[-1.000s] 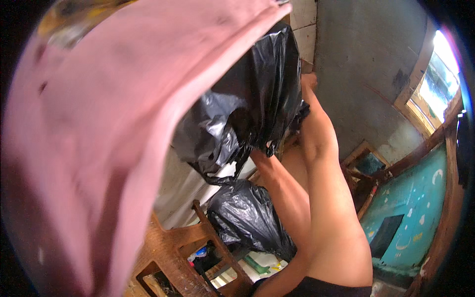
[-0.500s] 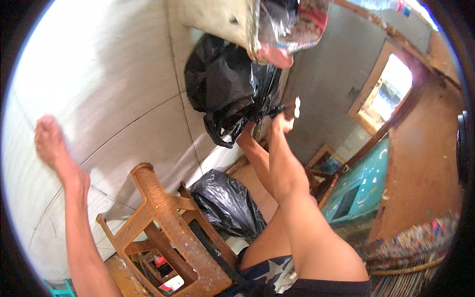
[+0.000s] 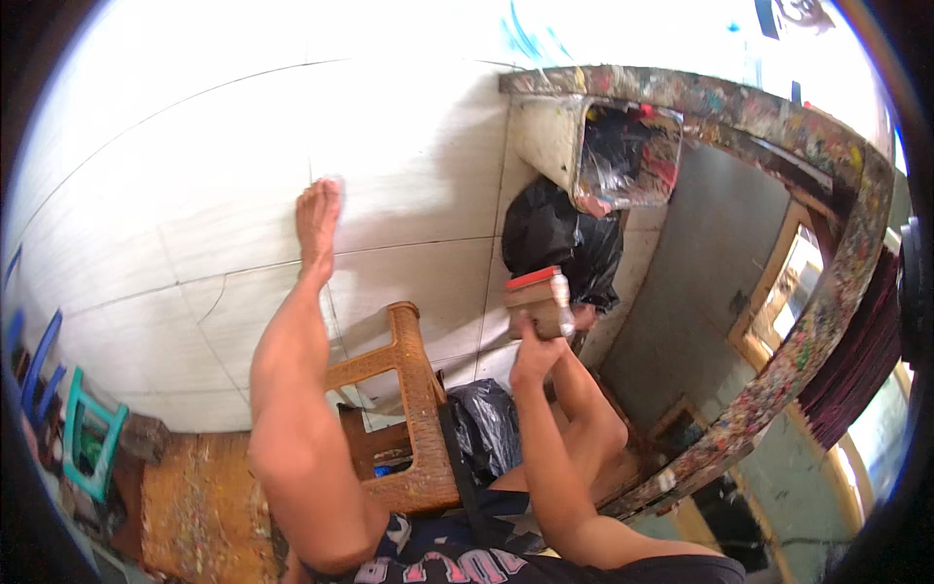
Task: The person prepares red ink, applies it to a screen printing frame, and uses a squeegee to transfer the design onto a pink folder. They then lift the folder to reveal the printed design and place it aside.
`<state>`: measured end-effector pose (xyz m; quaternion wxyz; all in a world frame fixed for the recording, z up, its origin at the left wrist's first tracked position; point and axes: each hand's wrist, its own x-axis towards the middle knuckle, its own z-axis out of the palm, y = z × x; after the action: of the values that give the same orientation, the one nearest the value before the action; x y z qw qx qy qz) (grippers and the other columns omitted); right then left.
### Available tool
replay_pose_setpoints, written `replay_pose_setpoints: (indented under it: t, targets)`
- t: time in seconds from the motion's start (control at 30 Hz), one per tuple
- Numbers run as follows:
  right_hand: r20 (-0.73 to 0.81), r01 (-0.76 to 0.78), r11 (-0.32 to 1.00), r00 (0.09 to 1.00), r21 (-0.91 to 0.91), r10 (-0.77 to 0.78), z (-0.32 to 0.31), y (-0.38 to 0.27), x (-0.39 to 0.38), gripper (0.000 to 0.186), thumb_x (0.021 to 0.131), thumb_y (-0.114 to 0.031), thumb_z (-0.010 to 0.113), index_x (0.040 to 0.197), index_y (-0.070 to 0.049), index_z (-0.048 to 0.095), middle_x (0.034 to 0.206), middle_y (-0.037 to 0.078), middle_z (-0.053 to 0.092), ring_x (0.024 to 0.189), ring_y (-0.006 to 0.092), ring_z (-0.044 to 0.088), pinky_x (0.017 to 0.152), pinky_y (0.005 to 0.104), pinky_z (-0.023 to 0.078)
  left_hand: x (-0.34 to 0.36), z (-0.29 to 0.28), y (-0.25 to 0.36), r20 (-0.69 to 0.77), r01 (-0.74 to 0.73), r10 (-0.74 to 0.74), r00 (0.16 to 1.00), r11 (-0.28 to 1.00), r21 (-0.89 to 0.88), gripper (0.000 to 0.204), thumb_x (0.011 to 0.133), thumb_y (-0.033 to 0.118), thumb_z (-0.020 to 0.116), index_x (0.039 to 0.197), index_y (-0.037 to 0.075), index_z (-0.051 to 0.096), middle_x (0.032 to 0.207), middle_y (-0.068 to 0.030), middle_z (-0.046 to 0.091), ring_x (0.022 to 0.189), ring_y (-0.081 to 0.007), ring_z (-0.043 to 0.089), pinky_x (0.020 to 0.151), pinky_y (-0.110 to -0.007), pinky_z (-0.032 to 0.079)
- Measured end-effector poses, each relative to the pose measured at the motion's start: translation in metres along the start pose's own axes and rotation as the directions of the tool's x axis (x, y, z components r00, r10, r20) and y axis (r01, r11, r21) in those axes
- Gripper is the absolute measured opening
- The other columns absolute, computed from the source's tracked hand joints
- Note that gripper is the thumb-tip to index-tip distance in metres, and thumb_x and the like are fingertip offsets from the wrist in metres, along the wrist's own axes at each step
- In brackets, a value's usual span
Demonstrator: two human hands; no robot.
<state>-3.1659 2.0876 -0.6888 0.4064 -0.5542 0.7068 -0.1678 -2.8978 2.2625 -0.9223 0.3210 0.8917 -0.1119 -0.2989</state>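
Observation:
My right hand (image 3: pixel 536 358) is raised in front of my bent right leg, its fingers closed on a brown, block-like thing (image 3: pixel 535 304). That thing has a red strip along its top edge and a shiny whitish piece down one side; its exact kind cannot be made out. Just beyond it hangs or lies a black plastic bag (image 3: pixel 538 229), partly hidden by the held thing. Above that bag is a dirty cream bin (image 3: pixel 545 136) with dark plastic and scraps inside. My left hand does not show.
A brown plastic stool (image 3: pixel 428 419) stands between my legs, beside a second black bag (image 3: pixel 484 419). A paint-spattered table edge (image 3: pixel 720 92) curves along the far side and right. At left are a teal stool (image 3: pixel 92 438) and a stained wooden board (image 3: pixel 204 496). White tiles (image 3: pixel 409 175) cover the floor.
My right hand has come up and back from low beside the black bag, bringing the brown block-like thing with it. The view has swung, so more of the table edge and floor shows.

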Motion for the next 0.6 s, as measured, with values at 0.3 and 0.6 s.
replay_pose_setpoints:
  t: [0.3,0.6]
  targets:
    - [0.521,-0.017,0.972,0.846,0.234,-0.111,-0.069,-0.156,-0.122,0.045,0.09,0.003,0.076,0.132,0.003,0.061,0.122,0.011,0.069,0.11,0.0167,0.067,0.097,0.0311,0.053,-0.156,-0.108,0.029,0.126,0.144,-0.143,0.982,0.99,-0.001,0.044,0.106,0.04,0.046,0.127,0.003,0.057,0.127,-0.0153,0.057,0.123,-0.0345,0.05,0.107,-0.043,0.037]
    - [0.799,-0.615,0.512,0.491,0.599,-0.346,-0.139,-0.31,-0.167,0.047,0.096,-0.004,0.069,0.139,0.0,0.048,0.13,0.013,0.065,0.117,0.0252,0.066,0.1,0.0423,0.056,-0.373,-0.165,-0.05,0.249,0.298,-0.311,0.917,0.95,0.089,0.032,0.1,0.034,0.056,0.102,0.005,0.069,0.093,-0.0165,0.066,0.095,-0.0374,0.063,0.086,-0.045,0.049]
